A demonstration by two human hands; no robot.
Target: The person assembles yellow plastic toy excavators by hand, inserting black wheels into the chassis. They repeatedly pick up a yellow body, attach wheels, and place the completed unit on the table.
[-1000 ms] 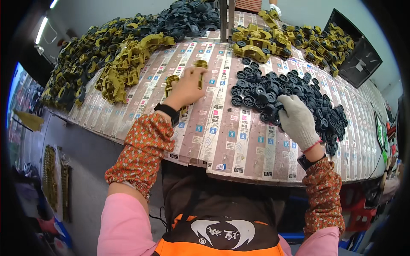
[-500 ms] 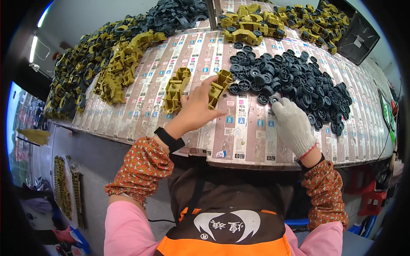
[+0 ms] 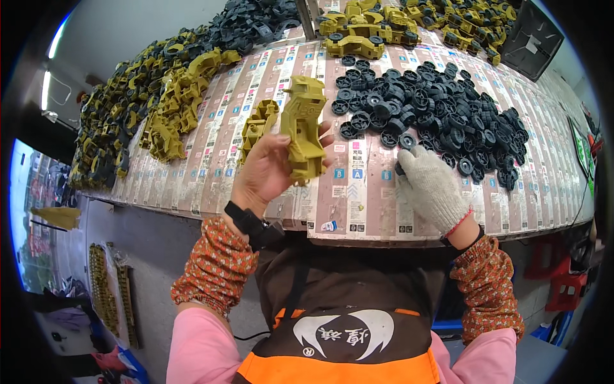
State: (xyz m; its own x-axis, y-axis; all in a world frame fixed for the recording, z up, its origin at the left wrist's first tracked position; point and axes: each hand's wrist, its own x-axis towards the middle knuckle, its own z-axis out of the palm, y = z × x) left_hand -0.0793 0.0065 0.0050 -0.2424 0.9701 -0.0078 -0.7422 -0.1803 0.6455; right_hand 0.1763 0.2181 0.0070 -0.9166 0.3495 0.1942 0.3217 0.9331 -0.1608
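In my bare left hand (image 3: 265, 169) is an olive-yellow plastic toy car body (image 3: 306, 125), raised off the table and tilted on its side, gripped between thumb and fingers. A second yellow car body (image 3: 259, 125) lies on the table just behind and to the left of it. My right hand (image 3: 432, 185), in a white knit glove, is closed at the near edge of a pile of black toy wheels (image 3: 441, 115). A dark wheel (image 3: 400, 168) shows at its fingertips, mostly hidden by the glove.
Yellow car bodies (image 3: 169, 121) are heaped at the left, with dark plastic parts (image 3: 256, 25) behind. Yellow cars with wheels (image 3: 355, 45) stand at the back. A black bin (image 3: 531, 41) lies tipped at the far right. The patterned table's (image 3: 384, 233) front edge runs before me.
My left hand has picked the nearer yellow car body off the table and turned it. My right hand has drawn slightly toward me from the pile, with a wheel now showing at its fingertips.
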